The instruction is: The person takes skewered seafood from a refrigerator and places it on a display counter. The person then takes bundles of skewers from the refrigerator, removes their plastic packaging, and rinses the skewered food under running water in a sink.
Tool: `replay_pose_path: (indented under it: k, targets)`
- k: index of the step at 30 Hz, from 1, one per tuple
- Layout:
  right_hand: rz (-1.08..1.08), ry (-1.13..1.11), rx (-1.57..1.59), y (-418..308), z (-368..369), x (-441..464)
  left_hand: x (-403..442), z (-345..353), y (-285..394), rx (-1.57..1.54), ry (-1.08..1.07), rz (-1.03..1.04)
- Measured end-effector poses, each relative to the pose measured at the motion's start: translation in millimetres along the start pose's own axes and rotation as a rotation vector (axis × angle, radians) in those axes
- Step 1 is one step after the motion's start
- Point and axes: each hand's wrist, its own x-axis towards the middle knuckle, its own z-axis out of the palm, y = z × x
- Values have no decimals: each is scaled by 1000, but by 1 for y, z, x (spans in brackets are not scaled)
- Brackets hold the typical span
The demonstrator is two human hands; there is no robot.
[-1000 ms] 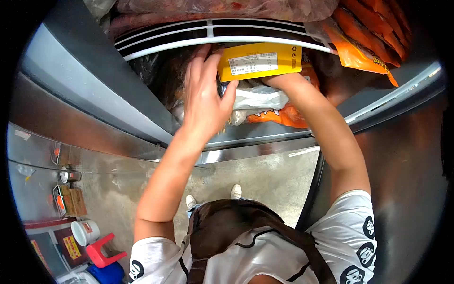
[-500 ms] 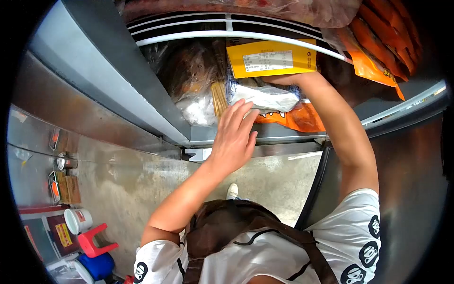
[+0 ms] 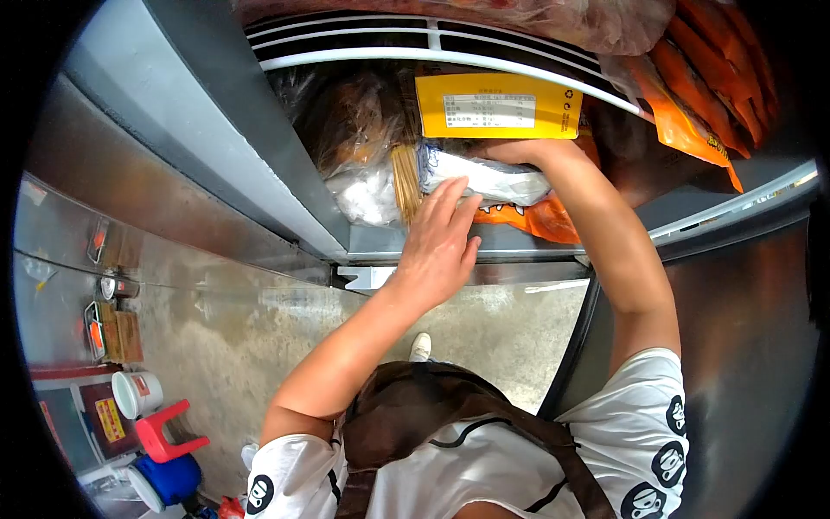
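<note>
My left hand [image 3: 441, 242] is open, its fingers stretched out at the front edge of a white and blue plastic package [image 3: 484, 176]. Its fingertips overlap the package, though I cannot tell how firmly they touch. Beside it stands a bundle of thin wooden sticks [image 3: 405, 183]. My right hand [image 3: 527, 152] reaches in over the package, just below a yellow box [image 3: 497, 105] with a printed table. The right fingers are hidden behind the package and under the box. An orange bag [image 3: 540, 218] lies beneath the white package.
Above runs a white wire shelf [image 3: 363, 57] holding wrapped meat and orange packets [image 3: 700, 130]. Clear plastic bags [image 3: 359, 195] fill the left of the compartment. A metal door [image 3: 735, 346] stands at right. On the floor side are a red stool [image 3: 160, 437] and a white bucket [image 3: 137, 394].
My right hand shows a little more below the yellow box. The left hand remains by the white package, slightly further right in view. The view has shifted a little.
</note>
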Motion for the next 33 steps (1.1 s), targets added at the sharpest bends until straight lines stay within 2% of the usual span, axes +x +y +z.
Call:
replay_pose_path:
  k: [11, 13, 14, 16, 17, 18, 19, 20, 21, 22, 23, 24, 26, 27, 28, 31, 33]
  targets:
    - [88, 47, -182, 1, 8, 1, 1, 7, 8, -3, -31, -1]
    - [100, -13, -171, -5, -5, 1, 2, 3, 9, -8, -4, 14]
    - [132, -174, -166, -10, -19, 4, 2, 3, 7, -7, 0, 6]
    - [120, -151, -158, 3, -18, 6, 7, 0, 4, -44, 130, 66]
    - [117, -124, -153, 16, -17, 6, 14, -4, 3, -43, 127, 66]
    - [106, -111, -208, 47, 2, 11, 25, -12, 6, 24, 196, 90]
    - [109, -111, -208, 47, 1, 8, 38, -16, 5, 91, 266, 116]
    - [183, -18, -199, 48, 0, 5, 52, -11, -2, 106, 384, 145]
    - [256, 78, -190, 48, -2, 1, 63, -13, -4, 106, 384, 148]
    - [328, 174, -181, 48, -4, 0, 75, -19, -4, 282, 126, -18]
    - [327, 178, -184, 55, -5, 2, 85, -23, -3, 455, -134, -185]
    - [324, 158, -125, 67, -4, 8, 94, -26, -2, 458, -130, -179]
    - [430, 160, 134, 87, 10, 10, 107, -24, -2, 532, -438, -302]
    - [486, 171, 260, 97, 18, 11, 111, -20, -7, 532, -444, -298]
    - [671, 189, 853, 100, 16, 13, 114, -14, -13, 528, -438, -312]
    - [790, 325, 1667, 76, 5, 7, 129, 4, -31, 478, -453, -400]
    - [806, 356, 1706, 71, 3, 8, 138, 23, -49, 529, -339, -361]
